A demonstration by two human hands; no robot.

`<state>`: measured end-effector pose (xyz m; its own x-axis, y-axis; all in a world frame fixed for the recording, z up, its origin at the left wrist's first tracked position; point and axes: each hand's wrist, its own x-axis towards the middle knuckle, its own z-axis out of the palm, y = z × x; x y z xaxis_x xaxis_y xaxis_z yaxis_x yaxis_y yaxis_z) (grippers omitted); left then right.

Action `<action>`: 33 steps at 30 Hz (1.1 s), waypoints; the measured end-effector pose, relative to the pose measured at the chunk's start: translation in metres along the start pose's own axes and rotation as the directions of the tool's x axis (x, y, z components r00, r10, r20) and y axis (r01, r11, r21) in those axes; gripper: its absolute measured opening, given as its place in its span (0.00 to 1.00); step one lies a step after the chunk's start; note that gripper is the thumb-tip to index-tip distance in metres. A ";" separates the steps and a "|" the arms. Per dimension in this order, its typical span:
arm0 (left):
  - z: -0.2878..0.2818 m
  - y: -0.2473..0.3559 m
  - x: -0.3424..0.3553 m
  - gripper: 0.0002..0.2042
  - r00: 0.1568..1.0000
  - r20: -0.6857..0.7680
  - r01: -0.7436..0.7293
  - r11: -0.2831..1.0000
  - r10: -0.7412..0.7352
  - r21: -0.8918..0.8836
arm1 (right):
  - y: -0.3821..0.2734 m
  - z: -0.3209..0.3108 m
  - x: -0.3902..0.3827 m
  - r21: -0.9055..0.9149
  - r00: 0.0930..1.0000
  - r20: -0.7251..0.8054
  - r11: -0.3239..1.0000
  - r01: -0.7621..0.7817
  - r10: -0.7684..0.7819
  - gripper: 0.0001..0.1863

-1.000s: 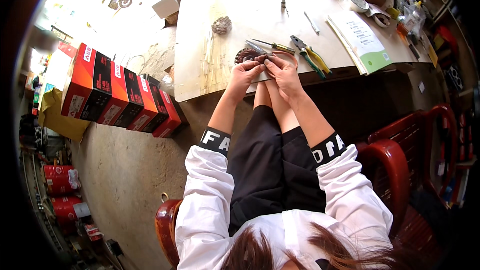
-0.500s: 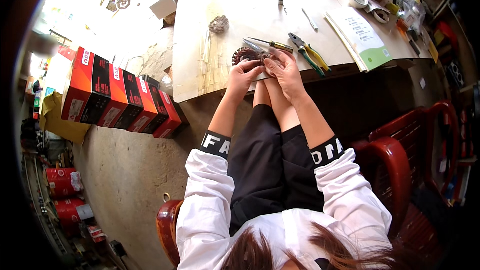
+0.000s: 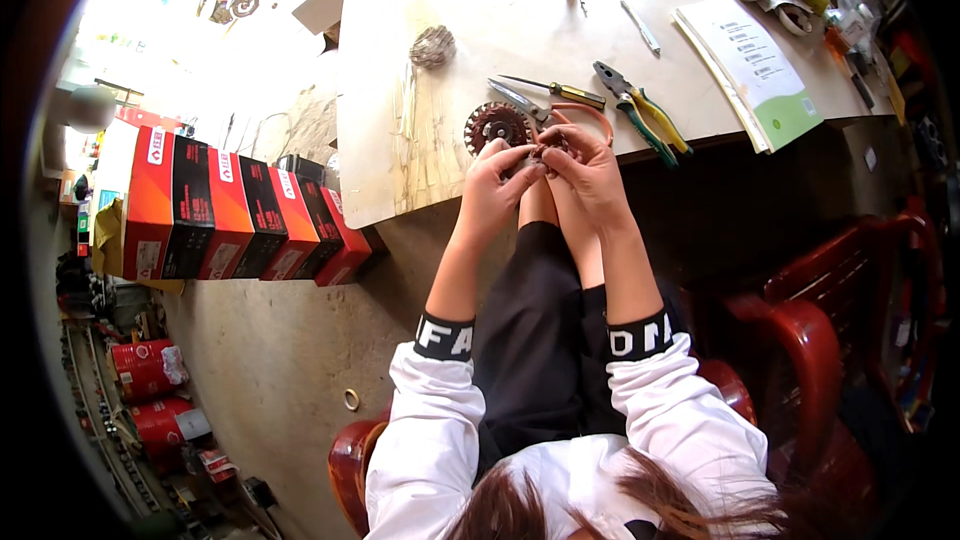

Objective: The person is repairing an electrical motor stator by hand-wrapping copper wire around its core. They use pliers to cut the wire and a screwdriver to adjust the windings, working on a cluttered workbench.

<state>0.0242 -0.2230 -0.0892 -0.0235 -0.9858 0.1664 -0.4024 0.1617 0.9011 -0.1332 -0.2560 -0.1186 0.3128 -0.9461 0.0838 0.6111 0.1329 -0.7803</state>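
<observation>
Close together at the table's near edge, my left hand and my right hand pinch a small dark reddish-brown piece between their fingertips. My fingers cover most of it, so its kind is not clear. Just beyond my left hand lies a dark red, round part with a toothed rim. Scissors with orange handles lie beyond my fingers, partly behind my right hand. Alongside them is a screwdriver with a yellow and black handle. Pliers with green and yellow grips rest to the right.
A brownish round bundle and thin pale strips lie on the table at left. A booklet and clutter sit at right. Red and black boxes stand left of the table. A red chair is at right.
The view has shifted a little. Both hands have drawn nearer to me, off the toothed round part, uncovering it and the scissors' orange handles. Both still pinch a small piece.
</observation>
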 end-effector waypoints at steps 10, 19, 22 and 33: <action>0.007 0.016 -0.005 0.18 0.989 0.001 -0.143 0.963 0.147 0.231 | -0.002 0.001 -0.011 -0.261 0.987 -0.062 0.956 0.131 -0.152 0.17; 0.001 0.014 0.000 0.20 0.956 0.074 -0.295 0.924 0.285 0.242 | -0.001 -0.001 -0.011 -0.368 0.980 0.018 0.910 0.191 -0.198 0.17; 0.000 0.010 0.000 0.16 0.970 0.084 -0.240 0.946 0.227 0.217 | -0.004 0.003 -0.010 -0.318 0.981 -0.009 0.931 0.180 -0.192 0.17; 0.002 0.012 -0.004 0.14 0.981 0.059 -0.191 0.958 0.183 0.213 | 0.005 -0.002 -0.011 -0.368 0.975 -0.024 0.909 0.197 -0.221 0.17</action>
<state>0.0177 -0.2170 -0.0795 -0.1505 -0.9406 0.3045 -0.5763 0.3337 0.7460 -0.1352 -0.2455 -0.1243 0.1520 -0.9590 0.2393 0.3492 -0.1744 -0.9207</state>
